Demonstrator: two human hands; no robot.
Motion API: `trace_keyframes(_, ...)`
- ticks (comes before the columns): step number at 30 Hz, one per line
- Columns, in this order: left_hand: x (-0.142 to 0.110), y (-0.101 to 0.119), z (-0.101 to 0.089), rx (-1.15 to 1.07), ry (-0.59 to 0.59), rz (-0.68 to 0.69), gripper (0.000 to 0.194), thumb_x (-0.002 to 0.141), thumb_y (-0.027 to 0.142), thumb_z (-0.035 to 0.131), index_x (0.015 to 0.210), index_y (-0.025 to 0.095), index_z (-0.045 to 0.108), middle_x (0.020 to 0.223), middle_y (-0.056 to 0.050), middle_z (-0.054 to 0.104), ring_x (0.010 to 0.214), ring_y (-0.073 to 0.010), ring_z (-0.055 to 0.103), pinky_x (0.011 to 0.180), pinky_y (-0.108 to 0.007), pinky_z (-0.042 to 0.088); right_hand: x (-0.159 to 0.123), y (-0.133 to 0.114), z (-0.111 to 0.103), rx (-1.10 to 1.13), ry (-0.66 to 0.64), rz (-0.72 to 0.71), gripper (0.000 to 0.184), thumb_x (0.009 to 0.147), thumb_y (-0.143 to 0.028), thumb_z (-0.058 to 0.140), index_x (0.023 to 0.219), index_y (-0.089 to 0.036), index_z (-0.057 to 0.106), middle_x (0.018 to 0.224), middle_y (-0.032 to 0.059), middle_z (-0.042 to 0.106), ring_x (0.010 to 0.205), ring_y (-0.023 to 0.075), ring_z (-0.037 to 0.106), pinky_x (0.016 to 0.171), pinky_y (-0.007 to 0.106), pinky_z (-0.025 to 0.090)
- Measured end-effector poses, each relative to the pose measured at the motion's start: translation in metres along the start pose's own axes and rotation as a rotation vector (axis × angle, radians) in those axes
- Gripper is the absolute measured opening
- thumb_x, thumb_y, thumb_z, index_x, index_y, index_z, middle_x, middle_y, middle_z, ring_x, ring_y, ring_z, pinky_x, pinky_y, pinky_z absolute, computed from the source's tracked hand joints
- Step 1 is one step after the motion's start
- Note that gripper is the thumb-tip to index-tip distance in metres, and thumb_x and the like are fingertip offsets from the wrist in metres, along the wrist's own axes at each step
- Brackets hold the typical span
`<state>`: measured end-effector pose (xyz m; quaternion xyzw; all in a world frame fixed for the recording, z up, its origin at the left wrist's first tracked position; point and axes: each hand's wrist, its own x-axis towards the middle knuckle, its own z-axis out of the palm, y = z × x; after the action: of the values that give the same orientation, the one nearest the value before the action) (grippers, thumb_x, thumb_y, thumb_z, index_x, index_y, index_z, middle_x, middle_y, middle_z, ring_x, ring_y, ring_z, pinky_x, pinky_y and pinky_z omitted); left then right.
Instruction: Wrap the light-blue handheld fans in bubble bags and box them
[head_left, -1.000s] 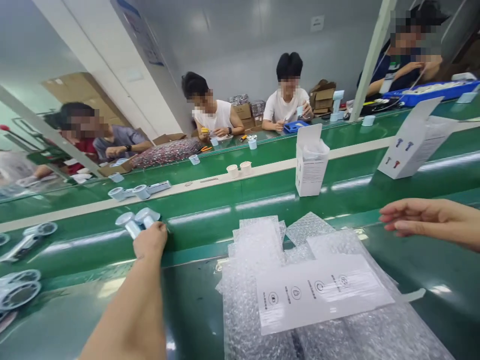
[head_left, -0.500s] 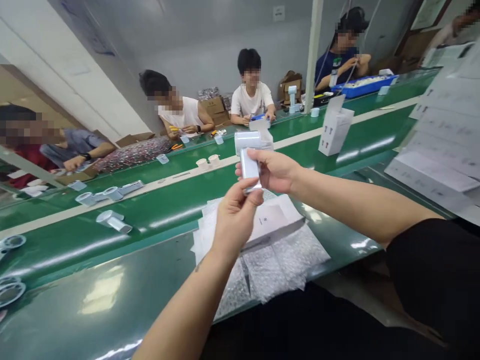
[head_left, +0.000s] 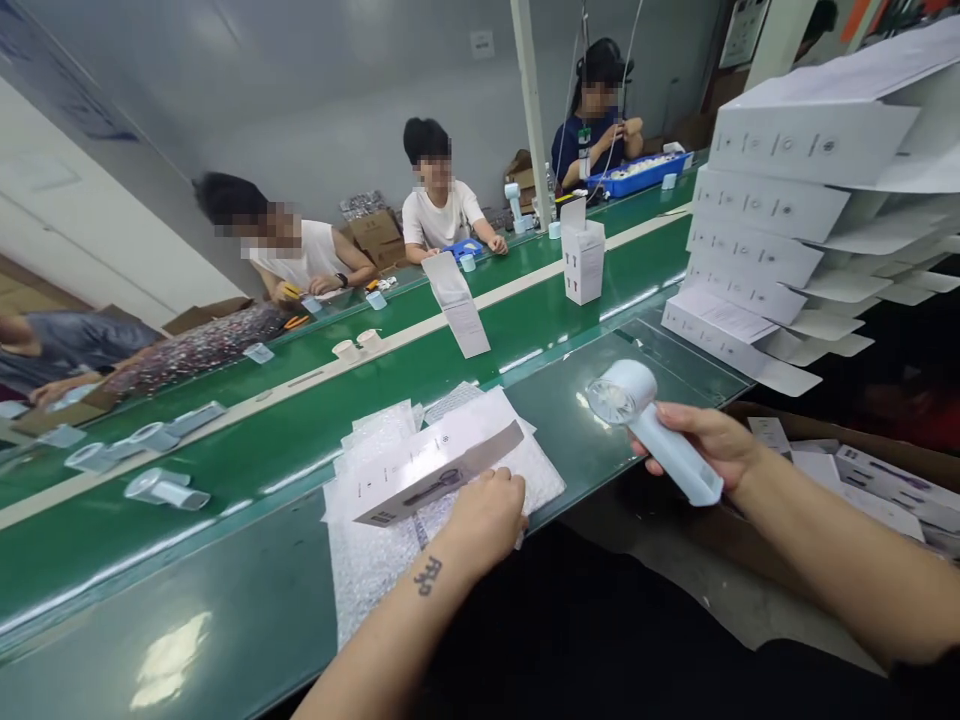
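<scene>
My right hand (head_left: 697,440) is wrapped round the handle of a pale blue handheld fan (head_left: 671,455). The fan is tilted, its round head up and to the left, over the table's front edge. My left hand (head_left: 491,510) is closed, fingers curled down at the front edge of a pile of bubble-wrap bags (head_left: 536,470), seemingly pinching one; the fingertips are hidden. On that pile, just beyond my left hand, lies a white printed box (head_left: 420,455) with a fan picture on its side.
A stack of white open boxes (head_left: 772,200) rises at the right. More boxes (head_left: 885,480) lie in a carton below it. On the green conveyor (head_left: 315,430) are an upright white box (head_left: 583,262), a leaning carton (head_left: 456,305) and several fans (head_left: 166,488). Co-workers (head_left: 442,210) sit across.
My hands have parted. The right has carried the fan to the right, and the left has come down to the bags. The view has turned right, showing more of the box stack.
</scene>
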<state>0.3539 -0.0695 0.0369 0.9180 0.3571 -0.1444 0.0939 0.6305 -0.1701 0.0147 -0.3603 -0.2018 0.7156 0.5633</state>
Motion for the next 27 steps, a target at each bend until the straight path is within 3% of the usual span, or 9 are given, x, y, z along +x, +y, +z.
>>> trace_keyframes(4,0.012,-0.004,-0.005,-0.288,0.053,-0.105,0.030,0.086,0.022,0.040,0.074,0.016,0.067,0.074,-0.009,0.068,0.069,-0.0219,0.063,0.063,-0.031,0.045,-0.007,0.044,-0.021,0.176,-0.109,0.097,0.033,0.070,-0.029,0.077,0.094,-0.013,0.061,0.081,0.0069,0.068,0.073,0.0177,0.069,0.057,0.025,0.060)
trace_keyframes(7,0.029,-0.004,-0.009,-0.628,0.190,-0.124,0.026,0.082,0.031,0.047,0.079,0.018,0.069,0.074,-0.004,0.070,0.068,-0.0198,0.063,0.064,-0.029,0.046,0.005,0.060,-0.009,0.206,-0.316,0.177,0.043,0.069,-0.030,0.078,0.103,-0.014,0.056,0.084,0.0062,0.068,0.072,0.0181,0.069,0.056,0.026,0.059)
trace_keyframes(9,0.040,-0.001,-0.009,-0.768,0.227,-0.053,0.024,0.076,0.030,0.051,0.080,0.017,0.071,0.076,-0.003,0.071,0.072,-0.0199,0.063,0.066,-0.029,0.046,0.019,0.060,0.007,0.148,-0.396,0.203,0.057,0.067,-0.026,0.078,0.115,-0.018,0.049,0.090,0.0057,0.066,0.072,0.0193,0.070,0.054,0.028,0.059)
trace_keyframes(12,0.053,-0.001,-0.006,-0.925,0.263,0.028,0.022,0.071,0.027,0.055,0.080,0.016,0.072,0.075,-0.003,0.071,0.073,-0.0195,0.063,0.065,-0.027,0.047,0.041,0.050,0.025,-0.015,-0.350,0.211,0.064,0.067,-0.021,0.076,0.122,-0.021,0.043,0.093,0.0058,0.065,0.069,0.0198,0.069,0.050,0.027,0.058)
trace_keyframes(15,0.060,-0.004,-0.001,-1.005,0.446,-0.063,0.021,0.072,0.031,0.059,0.079,0.015,0.070,0.069,-0.002,0.069,0.066,-0.0175,0.062,0.062,-0.027,0.048,0.054,0.041,0.025,-0.118,-0.188,0.208,0.049,0.071,-0.024,0.071,0.113,-0.016,0.047,0.089,0.0067,0.063,0.065,0.0186,0.068,0.045,0.027,0.056)
trace_keyframes(18,0.062,-0.001,0.002,-0.895,0.689,-0.027,0.018,0.078,0.032,0.059,0.083,0.016,0.068,0.074,-0.003,0.069,0.067,-0.0165,0.063,0.065,-0.028,0.050,0.056,0.041,0.018,-0.164,-0.035,0.180,0.038,0.075,-0.024,0.066,0.107,-0.015,0.047,0.085,0.0070,0.063,0.064,0.0188,0.067,0.043,0.026,0.055)
trace_keyframes(21,0.062,0.011,0.004,-0.542,0.912,0.288,0.013,0.085,0.019,0.052,0.087,0.017,0.065,0.082,-0.006,0.069,0.077,-0.0168,0.063,0.072,-0.029,0.051,0.050,0.042,0.016,-0.240,0.047,0.110,0.039,0.079,-0.027,0.063,0.112,-0.016,0.044,0.082,0.0057,0.061,0.061,0.0184,0.066,0.042,0.026,0.054)
trace_keyframes(24,0.063,0.019,0.006,-0.190,0.933,0.609,0.019,0.087,0.009,0.046,0.097,0.016,0.060,0.084,-0.008,0.065,0.079,-0.0173,0.060,0.072,-0.030,0.051,0.042,0.040,0.020,-0.410,0.122,-0.045,0.055,0.081,-0.029,0.065,0.129,-0.024,0.038,0.091,0.0034,0.059,0.061,0.0163,0.066,0.044,0.027,0.055)
trace_keyframes(27,0.069,0.015,0.013,-0.032,0.967,0.654,0.023,0.087,0.007,0.046,0.106,0.015,0.055,0.087,-0.008,0.063,0.079,-0.0171,0.058,0.072,-0.030,0.052,0.039,0.038,0.022,-0.489,0.177,-0.134,0.053,0.081,-0.031,0.065,0.129,-0.026,0.042,0.093,0.0023,0.057,0.062,0.0154,0.066,0.044,0.027,0.055)
